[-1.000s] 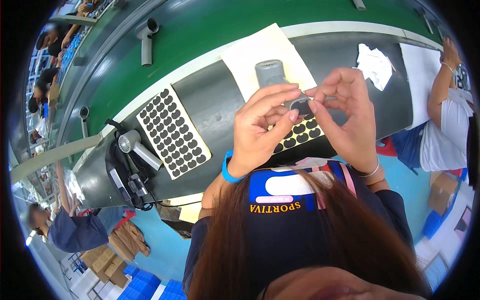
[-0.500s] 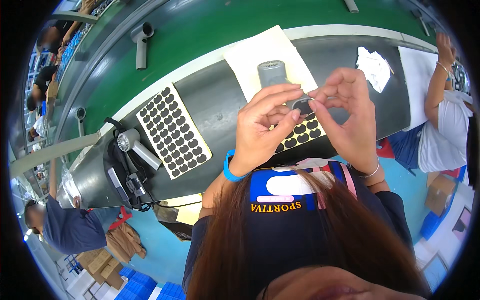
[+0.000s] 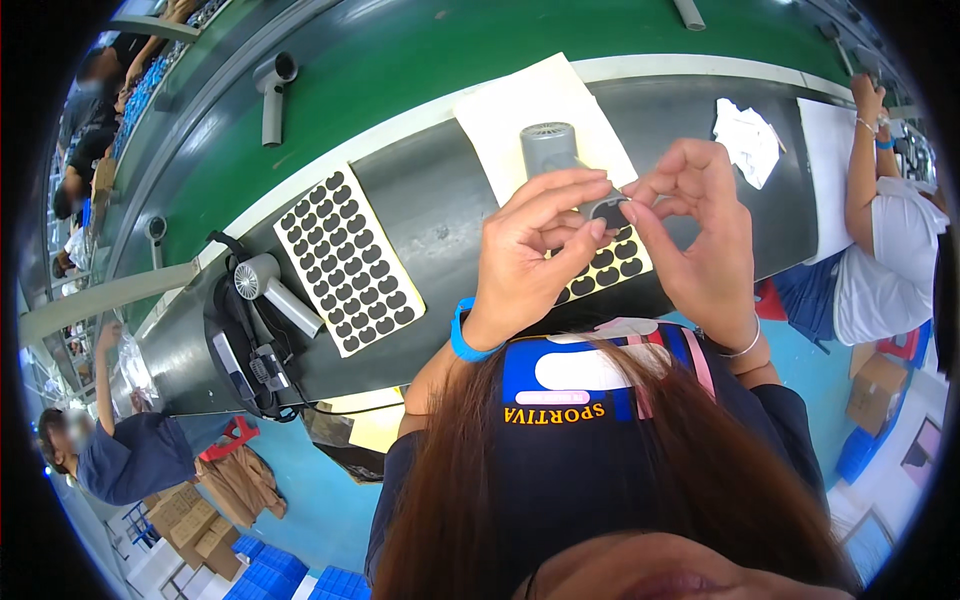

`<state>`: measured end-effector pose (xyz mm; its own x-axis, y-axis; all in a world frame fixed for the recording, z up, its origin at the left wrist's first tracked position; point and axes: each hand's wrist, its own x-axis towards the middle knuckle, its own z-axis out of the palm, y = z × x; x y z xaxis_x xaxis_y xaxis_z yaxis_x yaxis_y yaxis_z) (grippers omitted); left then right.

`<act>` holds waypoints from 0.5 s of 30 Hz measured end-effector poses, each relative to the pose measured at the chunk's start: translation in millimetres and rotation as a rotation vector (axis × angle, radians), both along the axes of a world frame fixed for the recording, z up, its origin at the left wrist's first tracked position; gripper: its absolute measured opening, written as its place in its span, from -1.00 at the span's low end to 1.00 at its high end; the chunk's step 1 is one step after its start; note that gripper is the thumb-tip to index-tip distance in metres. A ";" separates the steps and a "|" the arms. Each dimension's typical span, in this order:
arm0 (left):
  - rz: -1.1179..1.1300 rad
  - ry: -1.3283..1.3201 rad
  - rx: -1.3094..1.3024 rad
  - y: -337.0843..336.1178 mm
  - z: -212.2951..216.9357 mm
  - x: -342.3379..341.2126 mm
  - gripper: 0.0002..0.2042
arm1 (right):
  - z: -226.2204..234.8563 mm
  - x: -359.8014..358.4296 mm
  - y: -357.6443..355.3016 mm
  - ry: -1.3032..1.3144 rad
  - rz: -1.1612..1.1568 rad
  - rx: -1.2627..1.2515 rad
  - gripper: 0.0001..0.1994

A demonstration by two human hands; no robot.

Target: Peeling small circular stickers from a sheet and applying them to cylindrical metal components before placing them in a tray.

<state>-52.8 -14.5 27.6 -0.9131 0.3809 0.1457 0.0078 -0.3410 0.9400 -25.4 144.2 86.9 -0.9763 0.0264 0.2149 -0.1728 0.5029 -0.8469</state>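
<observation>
My left hand (image 3: 535,255) and my right hand (image 3: 700,240) are raised together above the dark workbench (image 3: 440,215), pinching a small black sticker (image 3: 608,210) between their fingertips. A grey hair dryer (image 3: 548,148) lies on a cream sheet (image 3: 535,110) just beyond my fingers. Under my hands sits a sheet of black stickers (image 3: 610,262), partly hidden. A second, fuller sheet of black stickers (image 3: 348,262) lies to the left on the bench.
A white hair dryer (image 3: 268,290) and a black cabled device (image 3: 240,355) rest at the bench's left end. A green conveyor (image 3: 400,70) with another grey dryer (image 3: 272,85) runs behind. Crumpled white paper (image 3: 748,135) lies right. Other people work at the right and lower left.
My hands stay at the same spot; the fingers shift slightly around the small black sticker. Nothing else has moved.
</observation>
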 end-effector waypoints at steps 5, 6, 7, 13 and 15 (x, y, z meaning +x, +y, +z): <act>-0.009 0.014 -0.020 -2.2 0.4 0.2 -0.71 | 6.9 2.2 4.7 0.033 0.036 0.382 -0.57; 0.000 -0.010 -0.015 -4.6 1.2 -0.1 -0.72 | 6.3 -1.8 6.9 0.073 0.007 0.424 -0.55; 0.011 -0.033 -0.011 -7.8 2.2 -1.0 -0.73 | 4.7 -6.4 8.8 0.128 -0.009 0.469 -0.52; 0.003 -0.080 0.038 -25.1 5.9 -12.6 -0.73 | -23.4 -31.0 10.1 -0.072 0.312 0.230 -0.46; 0.033 -0.136 0.066 -23.3 6.4 -12.5 -0.77 | -38.5 -33.4 -2.2 -0.057 0.359 0.206 -0.50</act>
